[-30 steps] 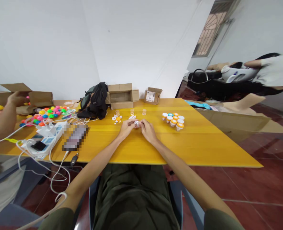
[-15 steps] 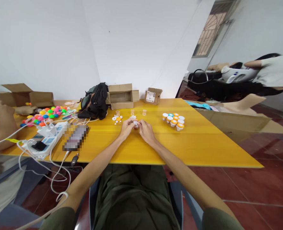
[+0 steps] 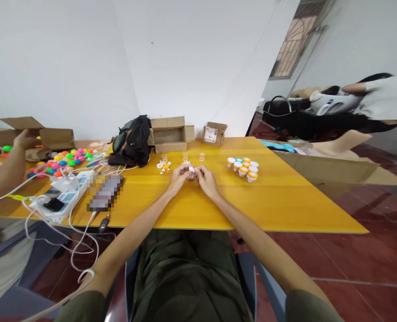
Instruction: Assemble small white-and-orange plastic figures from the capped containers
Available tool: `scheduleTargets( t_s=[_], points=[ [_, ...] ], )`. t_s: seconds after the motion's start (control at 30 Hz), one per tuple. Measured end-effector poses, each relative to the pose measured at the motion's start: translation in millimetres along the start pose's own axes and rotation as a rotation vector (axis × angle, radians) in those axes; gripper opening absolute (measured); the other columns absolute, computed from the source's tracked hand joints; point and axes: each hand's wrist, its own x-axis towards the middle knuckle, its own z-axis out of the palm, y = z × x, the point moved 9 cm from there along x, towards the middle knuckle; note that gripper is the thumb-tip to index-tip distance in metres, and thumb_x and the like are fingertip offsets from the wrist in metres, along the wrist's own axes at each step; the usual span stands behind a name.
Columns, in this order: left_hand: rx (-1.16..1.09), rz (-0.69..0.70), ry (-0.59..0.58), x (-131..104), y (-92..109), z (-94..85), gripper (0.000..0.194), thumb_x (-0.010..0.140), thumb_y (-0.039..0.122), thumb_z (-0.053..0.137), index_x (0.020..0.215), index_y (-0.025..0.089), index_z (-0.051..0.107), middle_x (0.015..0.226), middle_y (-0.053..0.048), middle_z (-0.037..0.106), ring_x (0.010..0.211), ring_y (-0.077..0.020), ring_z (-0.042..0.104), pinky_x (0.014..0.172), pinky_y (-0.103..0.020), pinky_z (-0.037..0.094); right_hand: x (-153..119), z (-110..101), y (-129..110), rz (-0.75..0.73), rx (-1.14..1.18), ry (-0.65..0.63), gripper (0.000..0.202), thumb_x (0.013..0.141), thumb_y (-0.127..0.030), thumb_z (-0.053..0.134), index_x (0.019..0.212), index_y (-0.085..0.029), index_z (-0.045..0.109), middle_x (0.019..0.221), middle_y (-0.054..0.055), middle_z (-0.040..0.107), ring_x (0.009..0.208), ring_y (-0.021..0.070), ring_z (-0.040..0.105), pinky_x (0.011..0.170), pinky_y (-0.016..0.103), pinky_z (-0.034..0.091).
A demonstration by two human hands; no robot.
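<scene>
One or more small white dice [image 3: 191, 169], dots facing the camera, top a clear plastic cup [image 3: 192, 176], axis unclear. Left hand [image 3: 178, 180] grasps this cup; right hand's [image 3: 206, 181] grip I cannot tell. Yellow wooden table [image 3: 198, 205] below, white wall [image 3: 191, 58] behind.

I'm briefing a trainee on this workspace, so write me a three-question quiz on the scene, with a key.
1. How many small clear cups stand in a row on the table, beyond the left hand and right hand?
2. Where do the lidded cups stand?
A. Left of both hands
B. Right of both hands
C. Between the hands
3. True or false: the backpack lies on top of the power strip.

Key:
1. Three.
2. B.
3. False; the backpack lies farther back, apart from the power strip.
</scene>
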Motion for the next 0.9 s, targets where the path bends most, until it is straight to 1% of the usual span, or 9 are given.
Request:
scheduleTargets(
  t_s=[0.13, 0.33, 0.5, 0.63, 0.8, 0.9],
  points=[
    [0.01, 0.035, 0.009, 0, 1, -0.3, 0.02, 0.07, 0.029, 0.077, 0.086, 0.018, 0.072, 0.081, -0.002, 0.072, 0.079, -0.0174, 0.065, 0.077, -0.029, 0.053, 2, 2, 6, 0.056, 0.131, -0.02, 0.042, 0.087, -0.064, 0.053, 0.07, -0.025, 0.055, 0.061, -0.001, 0.061, 0.052, 0.0168, 0.054, 0.051, 0.03, 0.048],
    [0.068, 0.1, 0.028, -1, 9, 0.1, 0.021, 0.072, 0.035, 0.077, 0.082, 0.018, 0.072, 0.083, -0.002, 0.07, 0.078, -0.0171, 0.064, 0.075, -0.028, 0.051, 4, 6, 10, 0.087, 0.219, -0.042, 0.049, 0.08, -0.072, 0.056, 0.066, -0.025, 0.053, 0.059, -0.001, 0.06, 0.049, 0.0153, 0.053, 0.049, 0.03, 0.05],
    [0.19, 0.205, 0.04, -5, 25, 1.3, 0.014, 0.076, 0.031, 0.074, 0.081, 0.019, 0.073, 0.087, -0.004, 0.07, 0.083, -0.0183, 0.063, 0.073, -0.027, 0.049, 4, 10, 12, 0.111, 0.27, -0.065, 0.05, 0.077, -0.074, 0.059, 0.07, -0.024, 0.055, 0.061, 0.0, 0.061, 0.052, 0.0158, 0.056, 0.049, 0.03, 0.051],
    [0.317, 0.304, 0.039, -11, 37, 4.1, 0.009, 0.081, 0.027, 0.069, 0.084, 0.02, 0.074, 0.088, -0.005, 0.07, 0.083, -0.0179, 0.063, 0.071, -0.027, 0.047, 5, 12, 13, 0.147, 0.332, -0.087, 0.05, 0.071, -0.073, 0.066, 0.071, -0.023, 0.059, 0.061, -0.001, 0.061, 0.055, 0.0159, 0.057, 0.048, 0.029, 0.051],
    [0.432, 0.433, 0.0, -15, 41, 9.4, 0.012, 0.085, 0.021, 0.065, 0.093, 0.02, 0.074, 0.089, -0.004, 0.069, 0.077, -0.0149, 0.062, 0.067, -0.026, 0.049, 4, 12, 15, 0.196, 0.419, -0.096, 0.051, 0.063, -0.071, 0.075, 0.069, -0.022, 0.062, 0.06, -0.002, 0.06, 0.055, 0.0138, 0.056, 0.049, 0.027, 0.052],
    [0.507, 0.519, -0.011, -17, 42, 12.2, 0.016, 0.088, 0.02, 0.061, 0.097, 0.021, 0.074, 0.089, -0.004, 0.069, 0.076, -0.014, 0.062, 0.065, -0.025, 0.049, 3, 13, 15, 0.226, 0.476, -0.115, 0.049, 0.062, -0.069, 0.078, 0.07, -0.022, 0.066, 0.063, -0.001, 0.063, 0.058, 0.0137, 0.058, 0.052, 0.026, 0.053]
  ],
)
